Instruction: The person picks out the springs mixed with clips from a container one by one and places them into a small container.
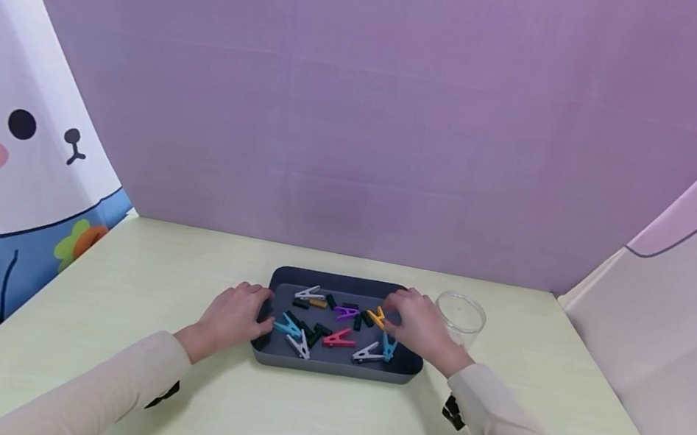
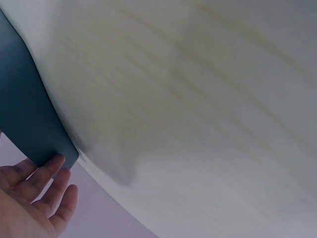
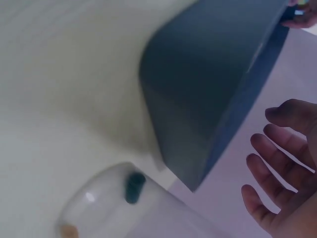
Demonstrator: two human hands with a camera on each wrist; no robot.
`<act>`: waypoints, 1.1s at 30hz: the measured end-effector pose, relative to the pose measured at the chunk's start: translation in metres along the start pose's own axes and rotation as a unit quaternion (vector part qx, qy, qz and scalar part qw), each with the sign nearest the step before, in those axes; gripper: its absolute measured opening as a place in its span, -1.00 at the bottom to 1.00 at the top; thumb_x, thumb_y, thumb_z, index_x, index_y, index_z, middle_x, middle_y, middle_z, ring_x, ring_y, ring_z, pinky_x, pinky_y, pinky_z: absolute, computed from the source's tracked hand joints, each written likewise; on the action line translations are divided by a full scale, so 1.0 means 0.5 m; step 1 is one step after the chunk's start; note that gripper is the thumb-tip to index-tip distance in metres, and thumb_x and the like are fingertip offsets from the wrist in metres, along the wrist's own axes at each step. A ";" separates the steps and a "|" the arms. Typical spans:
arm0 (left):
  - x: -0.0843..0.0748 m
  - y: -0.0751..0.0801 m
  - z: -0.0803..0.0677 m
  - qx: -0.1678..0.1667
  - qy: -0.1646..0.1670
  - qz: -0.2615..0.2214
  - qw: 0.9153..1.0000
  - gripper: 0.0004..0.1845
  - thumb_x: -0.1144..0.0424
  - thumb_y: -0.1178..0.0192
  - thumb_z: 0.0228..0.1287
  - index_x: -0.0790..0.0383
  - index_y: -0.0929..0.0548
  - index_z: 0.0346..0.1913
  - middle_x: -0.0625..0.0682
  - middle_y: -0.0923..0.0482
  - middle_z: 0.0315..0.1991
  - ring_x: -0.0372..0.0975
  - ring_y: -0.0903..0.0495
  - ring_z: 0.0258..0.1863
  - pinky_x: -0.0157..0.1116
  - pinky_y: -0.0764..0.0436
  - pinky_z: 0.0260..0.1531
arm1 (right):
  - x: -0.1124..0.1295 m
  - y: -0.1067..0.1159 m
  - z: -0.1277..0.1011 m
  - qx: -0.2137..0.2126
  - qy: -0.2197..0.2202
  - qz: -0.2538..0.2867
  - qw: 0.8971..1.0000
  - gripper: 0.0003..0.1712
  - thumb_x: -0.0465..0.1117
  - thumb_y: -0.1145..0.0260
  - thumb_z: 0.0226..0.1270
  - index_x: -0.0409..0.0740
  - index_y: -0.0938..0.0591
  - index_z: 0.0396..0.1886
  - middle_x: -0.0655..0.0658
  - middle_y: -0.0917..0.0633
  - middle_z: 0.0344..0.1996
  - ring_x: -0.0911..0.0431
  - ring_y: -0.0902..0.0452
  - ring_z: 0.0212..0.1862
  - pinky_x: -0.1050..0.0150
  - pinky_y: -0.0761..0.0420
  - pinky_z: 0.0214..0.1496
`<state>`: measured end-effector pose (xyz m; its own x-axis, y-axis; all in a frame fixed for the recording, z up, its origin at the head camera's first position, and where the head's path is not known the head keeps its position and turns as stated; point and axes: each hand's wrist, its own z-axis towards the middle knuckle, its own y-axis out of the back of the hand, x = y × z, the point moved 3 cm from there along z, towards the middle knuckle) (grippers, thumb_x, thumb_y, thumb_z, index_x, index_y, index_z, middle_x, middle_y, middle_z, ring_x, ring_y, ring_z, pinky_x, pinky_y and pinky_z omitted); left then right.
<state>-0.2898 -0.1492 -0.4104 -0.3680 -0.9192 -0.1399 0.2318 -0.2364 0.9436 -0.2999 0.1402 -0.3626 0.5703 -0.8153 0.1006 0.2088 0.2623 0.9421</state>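
A pale yellow table with a flat, faintly streaked top (image 1: 320,422) is filling the lower part of the head view, its far edge running across the frame just below mid-height. A dark grey, rectangular tray with rounded corners (image 1: 334,368) is resting on it a little below the centre, its long sides lying nearly parallel to that edge. A clear, round-rimmed cup (image 1: 465,329) is standing just beside the tray, right of centre.

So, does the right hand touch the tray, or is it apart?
Apart. The right wrist view shows it: a strip of purple backdrop is visible between the fingers of the right hand and the tray.
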 end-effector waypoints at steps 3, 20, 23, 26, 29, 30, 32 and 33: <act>-0.001 0.001 0.000 -0.001 -0.001 -0.001 1.000 -0.58 0.03 -0.26 0.01 0.25 -0.60 -0.11 0.08 -0.63 -0.20 -0.10 -0.56 -0.25 -0.18 -0.58 -0.31 | 0.002 -0.016 0.001 0.020 -0.012 0.006 1.000 -0.78 -0.21 -0.41 -0.03 -0.13 -0.66 -0.31 -0.03 -0.67 -0.40 0.11 -0.48 -0.32 0.15 -0.50 -0.23; -0.002 0.000 0.000 0.001 -0.001 0.003 1.000 -0.57 0.02 -0.25 0.02 0.24 -0.60 -0.11 0.07 -0.63 -0.20 -0.10 -0.56 -0.25 -0.18 -0.58 -0.31 | -0.001 -0.080 0.010 0.033 -0.040 -0.016 0.998 -0.78 -0.13 -0.43 -0.02 -0.08 -0.65 -0.36 -0.01 -0.66 -0.39 0.16 -0.42 -0.36 0.23 -0.49 -0.29; -0.001 0.001 -0.001 0.000 -0.001 0.002 1.000 -0.57 0.02 -0.25 0.02 0.24 -0.60 -0.11 0.07 -0.63 -0.19 -0.10 -0.56 -0.24 -0.18 -0.58 -0.30 | -0.001 -0.083 0.010 0.037 -0.047 -0.015 0.998 -0.78 -0.13 -0.43 -0.02 -0.08 -0.65 -0.36 -0.01 -0.66 -0.38 0.15 -0.42 -0.36 0.21 -0.50 -0.26; -0.002 0.002 -0.001 0.000 0.000 0.002 1.000 -0.57 0.02 -0.25 0.02 0.23 -0.60 -0.10 0.07 -0.63 -0.18 -0.10 -0.56 -0.23 -0.17 -0.58 -0.29 | -0.001 -0.085 0.012 0.039 -0.051 -0.018 0.998 -0.78 -0.12 -0.43 -0.02 -0.08 -0.65 -0.35 -0.01 -0.66 -0.37 0.14 -0.42 -0.35 0.19 -0.50 -0.24; -0.002 0.003 -0.001 0.005 0.004 0.000 1.000 -0.57 0.02 -0.25 0.02 0.23 -0.60 -0.10 0.07 -0.63 -0.16 -0.10 -0.56 -0.22 -0.17 -0.58 -0.27 | -0.002 -0.086 0.013 0.039 -0.053 -0.022 0.998 -0.77 -0.11 -0.43 -0.02 -0.07 -0.65 -0.35 -0.01 -0.66 -0.38 0.14 -0.42 -0.35 0.17 -0.50 -0.23; -0.002 0.003 -0.001 0.006 0.005 0.000 1.000 -0.57 0.02 -0.24 0.02 0.23 -0.60 -0.09 0.07 -0.63 -0.16 -0.10 -0.56 -0.22 -0.17 -0.58 -0.27 | -0.001 -0.087 0.014 0.039 -0.051 -0.024 0.998 -0.77 -0.11 -0.43 -0.01 -0.08 -0.65 -0.35 0.00 -0.65 -0.39 0.14 -0.42 -0.35 0.16 -0.49 -0.23; -0.002 0.004 -0.001 0.006 0.003 -0.001 1.000 -0.57 0.02 -0.24 0.03 0.23 -0.60 -0.09 0.07 -0.63 -0.16 -0.10 -0.56 -0.22 -0.17 -0.58 -0.27 | -0.001 -0.087 0.014 0.037 -0.047 -0.027 0.998 -0.77 -0.10 -0.42 -0.01 -0.08 -0.65 -0.35 0.01 -0.64 -0.41 0.14 -0.41 -0.36 0.16 -0.48 -0.24; -0.002 0.004 -0.001 0.006 0.003 -0.001 1.000 -0.57 0.02 -0.24 0.03 0.23 -0.60 -0.09 0.07 -0.63 -0.17 -0.10 -0.56 -0.23 -0.17 -0.58 -0.28 | -0.002 -0.087 0.015 0.035 -0.044 -0.028 0.998 -0.78 -0.11 -0.43 -0.02 -0.07 -0.65 -0.36 0.01 -0.63 -0.43 0.14 -0.40 -0.37 0.16 -0.48 -0.25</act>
<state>-0.2884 -0.1490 -0.4087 -0.3627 -0.9208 -0.1437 0.2200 -0.2344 0.9469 -0.3153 0.1256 -0.4014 0.4861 -0.8710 0.0718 0.1800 0.1802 0.9670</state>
